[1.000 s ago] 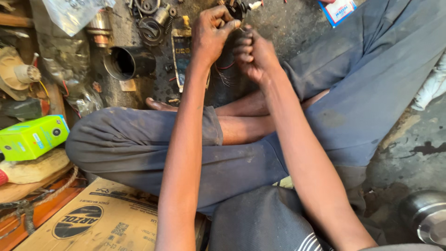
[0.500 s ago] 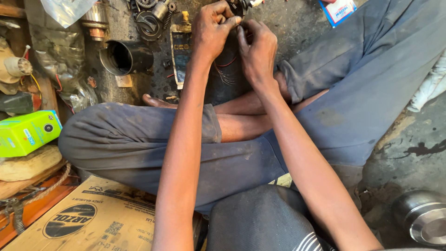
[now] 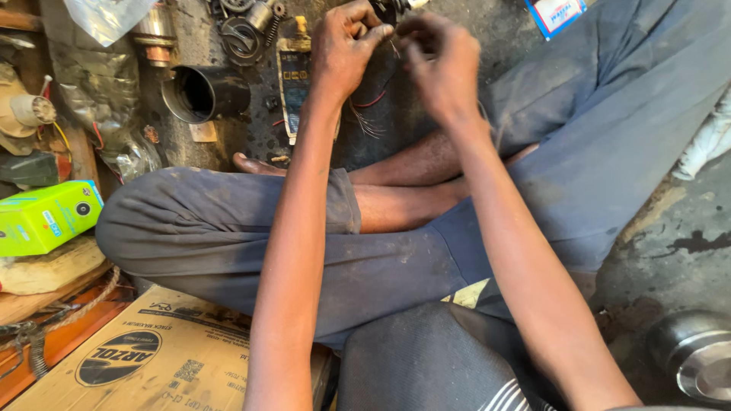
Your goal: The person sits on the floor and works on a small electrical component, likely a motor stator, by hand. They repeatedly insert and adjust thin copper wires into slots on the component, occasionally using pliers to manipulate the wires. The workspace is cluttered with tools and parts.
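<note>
Thin wires (image 3: 365, 114) pinched between left hand (image 3: 346, 49) and right hand (image 3: 442, 68).

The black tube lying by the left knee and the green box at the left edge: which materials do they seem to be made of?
The black tube looks like metal or hard plastic, dull and dusty, with a thin rim; the picture leaves it open. The green box seems printed cardboard, with folded edges and a slight sheen.

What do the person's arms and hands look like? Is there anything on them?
Both arms are bare, with no sleeves, gloves, watch or rings showing. The left hand and right hand look dusty and smudged with grime from the workshop.
</note>
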